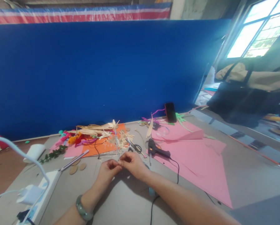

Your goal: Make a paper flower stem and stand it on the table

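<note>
My left hand [108, 170] and my right hand [133, 164] meet over the grey table [130, 203], fingertips pinched together on a thin pale straw stem [117, 147] that stands upright between them. A green bangle [83, 208] sits on my left wrist. Just beyond the hands lie dried straw pieces [100, 129] on orange paper [102, 147], scissors [135, 147] and a black glue gun [156, 150] with its cord trailing toward me.
A large pink sheet [196, 159] covers the table's right side. A black phone [170, 112] leans on the blue partition [95, 72]. Colourful pipe cleaners [68, 139], a green sprig [53, 153], cardboard discs [77, 168] and a white power strip [45, 193] with charger lie left. Bags sit at right.
</note>
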{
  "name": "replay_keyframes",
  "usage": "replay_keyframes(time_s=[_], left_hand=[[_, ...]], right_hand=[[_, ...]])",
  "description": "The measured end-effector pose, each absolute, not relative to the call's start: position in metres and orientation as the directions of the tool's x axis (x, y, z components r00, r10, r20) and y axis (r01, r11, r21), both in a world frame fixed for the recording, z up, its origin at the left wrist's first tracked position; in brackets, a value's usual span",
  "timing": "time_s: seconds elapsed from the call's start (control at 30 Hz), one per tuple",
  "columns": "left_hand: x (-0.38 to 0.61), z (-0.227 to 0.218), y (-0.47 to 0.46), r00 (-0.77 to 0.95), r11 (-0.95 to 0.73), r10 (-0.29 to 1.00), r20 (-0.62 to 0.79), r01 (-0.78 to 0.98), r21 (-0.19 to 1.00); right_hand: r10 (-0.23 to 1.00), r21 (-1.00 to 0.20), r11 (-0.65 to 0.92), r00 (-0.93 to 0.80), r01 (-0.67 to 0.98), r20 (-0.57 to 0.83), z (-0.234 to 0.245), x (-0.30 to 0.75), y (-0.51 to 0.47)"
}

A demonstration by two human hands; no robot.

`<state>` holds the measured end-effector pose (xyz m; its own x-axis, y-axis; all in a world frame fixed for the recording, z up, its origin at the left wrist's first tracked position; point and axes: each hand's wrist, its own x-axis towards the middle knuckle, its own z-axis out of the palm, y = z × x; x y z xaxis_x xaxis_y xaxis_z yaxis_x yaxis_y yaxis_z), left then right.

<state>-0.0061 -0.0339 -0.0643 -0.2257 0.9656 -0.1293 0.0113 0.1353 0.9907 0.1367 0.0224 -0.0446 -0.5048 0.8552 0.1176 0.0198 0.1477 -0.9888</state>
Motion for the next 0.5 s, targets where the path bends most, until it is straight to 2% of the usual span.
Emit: replay_keyframes(time_s=[0.27,0.5], left_hand=[[-0.012,-0.074,-0.032,-0.052,0.133,0.989,-0.141,-0.134,0.982],[-0.017,-0.061,-0.035,-0.197,0.078,0.973,-0.122,-0.216,0.973]], right_hand=[[0.877,-0.995,0.098,-0.473,0.009,0.082,-0.043,0.137,0.025],[0.866,-0.991,0.134,-0.487,0.018,0.108,-0.04,0.137,0.024]])
